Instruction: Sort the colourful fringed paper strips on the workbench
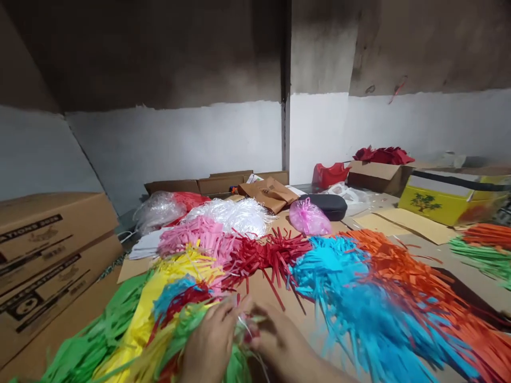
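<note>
Both the left hand [209,346] and the right hand [285,348] pinch a mixed bundle of paper fringe [179,324] at the table's near edge, fingers pressed together, so a firm, steady hold should keep the strips from slipping

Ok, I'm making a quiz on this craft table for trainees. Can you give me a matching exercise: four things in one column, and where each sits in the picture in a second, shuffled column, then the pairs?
Things:
1. blue paper strips
2. yellow box
3. stacked cardboard boxes
4. pink bundle in clear wrap

Places:
A. far left edge of the view
B. centre back, beside a black case
C. right of the hands, next to the orange paper strips
D. right back, near the wall

Pairs: 1-C, 2-D, 3-A, 4-B
</note>
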Action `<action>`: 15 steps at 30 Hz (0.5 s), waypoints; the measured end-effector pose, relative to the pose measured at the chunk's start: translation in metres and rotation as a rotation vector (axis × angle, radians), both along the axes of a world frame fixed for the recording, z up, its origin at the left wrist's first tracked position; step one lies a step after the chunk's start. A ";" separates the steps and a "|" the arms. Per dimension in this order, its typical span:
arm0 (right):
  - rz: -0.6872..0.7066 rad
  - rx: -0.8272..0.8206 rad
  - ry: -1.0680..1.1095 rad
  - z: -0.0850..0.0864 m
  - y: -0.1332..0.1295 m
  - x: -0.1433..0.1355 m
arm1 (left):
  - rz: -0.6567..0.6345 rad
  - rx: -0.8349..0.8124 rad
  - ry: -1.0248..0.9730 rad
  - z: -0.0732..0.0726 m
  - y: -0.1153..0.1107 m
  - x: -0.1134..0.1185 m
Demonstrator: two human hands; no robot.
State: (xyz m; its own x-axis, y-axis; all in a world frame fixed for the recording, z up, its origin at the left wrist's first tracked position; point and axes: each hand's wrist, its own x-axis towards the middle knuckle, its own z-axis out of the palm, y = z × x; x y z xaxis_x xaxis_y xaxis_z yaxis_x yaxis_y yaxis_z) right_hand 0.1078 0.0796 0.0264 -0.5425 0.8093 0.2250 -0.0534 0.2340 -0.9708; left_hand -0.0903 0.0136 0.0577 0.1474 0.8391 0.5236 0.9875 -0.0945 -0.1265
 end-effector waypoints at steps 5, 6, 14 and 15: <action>0.253 -0.415 -0.047 0.016 0.026 -0.059 | -0.051 -0.182 -0.056 0.026 0.006 -0.045; 0.253 -0.390 -0.061 0.019 0.030 -0.056 | -0.014 -0.262 -0.102 0.036 0.014 -0.059; 0.124 0.072 -0.214 0.066 0.044 -0.003 | -0.087 -0.710 -0.119 0.068 0.139 -0.153; 0.095 0.087 -0.235 0.069 0.043 0.005 | -0.069 -0.703 -0.123 0.067 0.150 -0.161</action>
